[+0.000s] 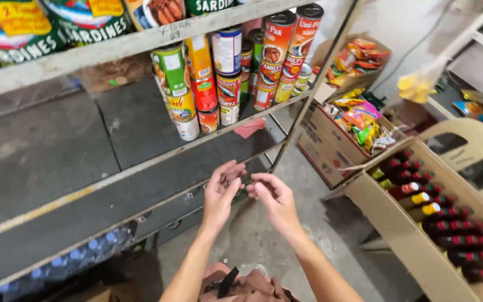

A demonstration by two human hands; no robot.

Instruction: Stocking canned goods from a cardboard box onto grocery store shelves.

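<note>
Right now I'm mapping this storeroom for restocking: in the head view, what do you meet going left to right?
Bare grey shelf → stacked cans → left hand → right hand → box of snack packets → box of red-capped bottles

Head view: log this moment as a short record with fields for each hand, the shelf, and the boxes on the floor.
left hand: empty, fingers spread, in front of the shelf edge
right hand: empty, fingertips close to the left hand
shelf: grey boards in a metal frame, largely bare on the near side
stacked cans: upright columns at the far end of the shelf
bottle box: open carton of dark bottles with red caps, at right
snack box: open carton of bright packets behind it
</note>
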